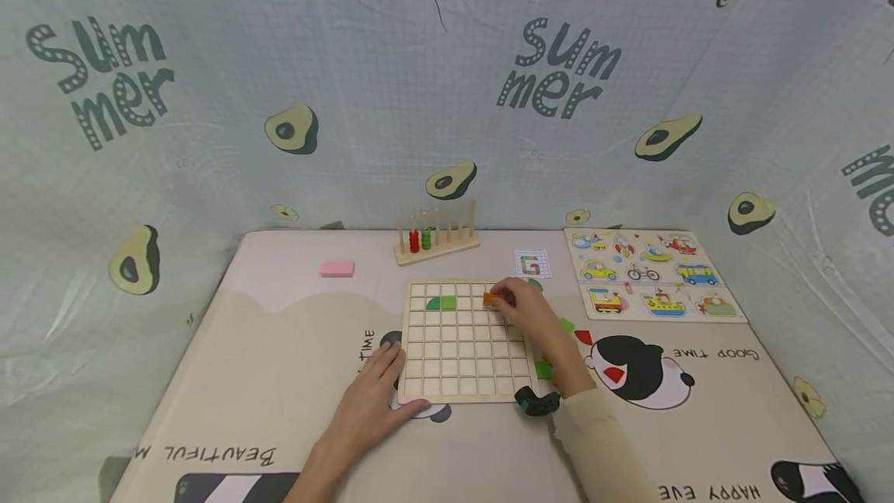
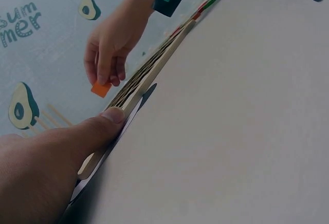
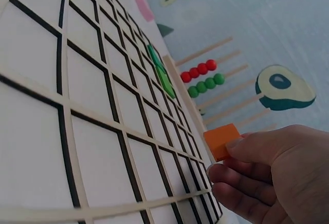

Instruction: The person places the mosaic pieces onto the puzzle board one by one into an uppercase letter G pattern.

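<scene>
My right hand (image 1: 528, 313) pinches a small orange square tile (image 3: 219, 141) between thumb and fingers, over the upper right part of a wooden grid board (image 1: 464, 348). Two green pieces lie side by side in the grid's second row: a rounded green tile (image 1: 434, 303) and a green square tile (image 1: 448, 303). At the board's lower left corner rests my left hand (image 1: 370, 386), its fingers along the left side. In the left wrist view the left thumb (image 2: 110, 118) touches the board's front edge.
Beyond the board are a pattern card (image 1: 533, 264) and a peg stand (image 1: 440, 248) with red and green beads. A pink block (image 1: 337, 268) lies back left. Loose green and red pieces, including a red piece (image 1: 583, 337), lie right of the board, near a vehicle puzzle (image 1: 653, 274).
</scene>
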{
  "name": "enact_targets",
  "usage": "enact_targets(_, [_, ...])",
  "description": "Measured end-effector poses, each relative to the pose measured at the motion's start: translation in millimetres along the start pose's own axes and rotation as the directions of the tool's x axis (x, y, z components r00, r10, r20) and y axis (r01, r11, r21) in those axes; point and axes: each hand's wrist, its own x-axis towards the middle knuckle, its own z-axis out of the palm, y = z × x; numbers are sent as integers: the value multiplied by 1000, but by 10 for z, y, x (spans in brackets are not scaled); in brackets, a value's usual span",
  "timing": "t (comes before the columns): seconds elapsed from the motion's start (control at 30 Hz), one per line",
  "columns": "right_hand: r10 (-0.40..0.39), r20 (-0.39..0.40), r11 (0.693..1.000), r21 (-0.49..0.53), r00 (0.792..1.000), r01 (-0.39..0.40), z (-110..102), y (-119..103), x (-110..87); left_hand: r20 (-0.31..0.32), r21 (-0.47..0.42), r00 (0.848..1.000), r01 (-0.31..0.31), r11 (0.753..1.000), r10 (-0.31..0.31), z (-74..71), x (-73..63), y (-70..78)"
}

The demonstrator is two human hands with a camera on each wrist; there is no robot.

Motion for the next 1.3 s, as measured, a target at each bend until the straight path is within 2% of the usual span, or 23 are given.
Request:
enact_targets(0.33, [-40, 5, 999, -19, 999, 40, 145, -62, 96, 13, 8, 1000, 15, 1000, -15, 17, 7, 0])
enact_targets(0.7, [-41, 3, 999, -27, 999, 41, 264, -129, 171, 21, 8, 1000, 22, 1000, -22, 18, 13, 1])
enact_targets(1.3, [-75, 28, 995, -56, 997, 76, 359, -117, 229, 6, 18, 1000, -2, 1000, 2, 29, 11, -20])
